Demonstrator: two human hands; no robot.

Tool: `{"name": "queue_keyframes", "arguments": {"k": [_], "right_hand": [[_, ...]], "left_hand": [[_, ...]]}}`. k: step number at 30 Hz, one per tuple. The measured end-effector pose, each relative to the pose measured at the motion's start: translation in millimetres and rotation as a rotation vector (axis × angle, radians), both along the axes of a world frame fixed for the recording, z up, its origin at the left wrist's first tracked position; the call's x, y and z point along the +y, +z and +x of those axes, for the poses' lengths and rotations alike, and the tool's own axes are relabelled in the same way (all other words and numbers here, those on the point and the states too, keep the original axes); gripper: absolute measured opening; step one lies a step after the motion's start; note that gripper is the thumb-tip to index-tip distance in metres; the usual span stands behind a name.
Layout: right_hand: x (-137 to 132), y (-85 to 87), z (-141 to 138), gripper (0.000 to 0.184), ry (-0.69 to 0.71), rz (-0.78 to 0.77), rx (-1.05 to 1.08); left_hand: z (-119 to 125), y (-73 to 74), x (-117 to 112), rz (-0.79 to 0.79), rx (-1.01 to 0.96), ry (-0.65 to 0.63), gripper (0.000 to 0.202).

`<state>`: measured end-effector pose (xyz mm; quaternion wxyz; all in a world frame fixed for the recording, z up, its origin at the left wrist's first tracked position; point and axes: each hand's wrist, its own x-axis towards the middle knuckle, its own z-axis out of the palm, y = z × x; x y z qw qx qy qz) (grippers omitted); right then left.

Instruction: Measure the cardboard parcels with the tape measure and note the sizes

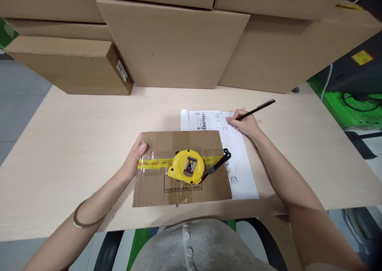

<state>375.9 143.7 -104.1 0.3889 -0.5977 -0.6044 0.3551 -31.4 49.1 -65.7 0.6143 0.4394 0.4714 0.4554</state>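
— What was the right hand [245,124] doing?

— It was pinched shut around a black pen [256,109], tip on the printed sheet [238,159] right of centre.

— And the left hand [135,156]?

— Its fingers gripped the left edge of the flat cardboard box [182,169] at centre frame. A yellow tape measure [186,166] lay on the box's taped seam. Bigger cartons [173,44] stood along the table [74,143], top of frame.

One head-worn camera looks forward and steeply down onto the surface [74,143] from close above. Stacked boxes [173,44] fill the far edge, the wearer's own lap the near one.
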Motion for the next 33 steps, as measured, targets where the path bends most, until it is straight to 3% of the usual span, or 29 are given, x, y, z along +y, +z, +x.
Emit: {"name": "queue_keyframes", "arguments": {"k": [24, 33], "right_hand": [[1.6, -3.8, 3.9, 0.032, -0.028, 0.006, -0.015], [2.0, -3.9, 3.1, 0.027, -0.047, 0.024, -0.039]], "left_hand": [[-6.0, -10.1, 3.1, 0.037, -0.022, -0.03, 0.052], [-1.6, -4.1, 0.4, 0.009, -0.032, -0.008, 0.053]]}}
